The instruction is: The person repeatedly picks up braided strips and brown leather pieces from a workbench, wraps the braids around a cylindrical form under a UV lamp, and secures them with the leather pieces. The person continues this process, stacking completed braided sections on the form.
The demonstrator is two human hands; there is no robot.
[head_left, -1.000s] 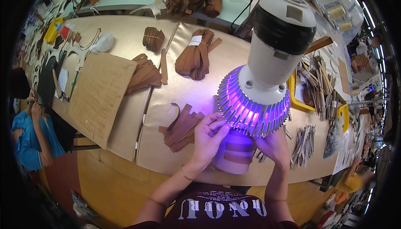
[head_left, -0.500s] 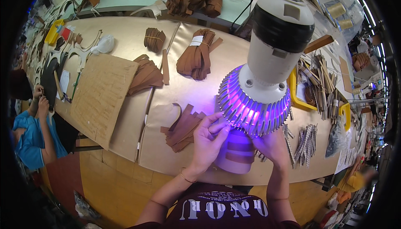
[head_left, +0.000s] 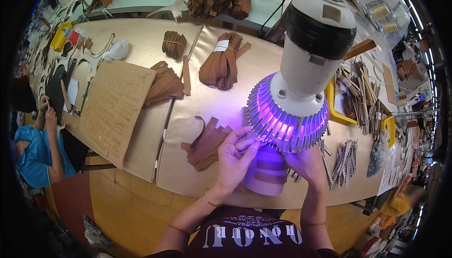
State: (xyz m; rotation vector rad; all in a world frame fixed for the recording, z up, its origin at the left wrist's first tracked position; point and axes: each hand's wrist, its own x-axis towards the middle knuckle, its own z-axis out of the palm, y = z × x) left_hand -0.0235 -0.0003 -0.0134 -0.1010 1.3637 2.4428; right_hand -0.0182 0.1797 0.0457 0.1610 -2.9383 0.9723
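Loose brown strips (head_left: pixel 207 150): at eight o'clock from the finned lamp ring (head_left: pixel 282 128).
Left hand (head_left: pixel 236 157): eight o'clock, nearer; thumb and forefinger almost meeting, hold unclear.
Brown bands (head_left: pixel 270 177): six o'clock, across rounded stand (head_left: pixel 267 190); probably light, supple, best pinched at ends.
Right hand (head_left: pixel 307 165): five o'clock; fingers hidden, grip cannot be told.

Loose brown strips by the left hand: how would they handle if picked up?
The strips probably flex easily: one lies curved. They look thin, so likely light. No band shows around them, so they may fan apart when lifted.
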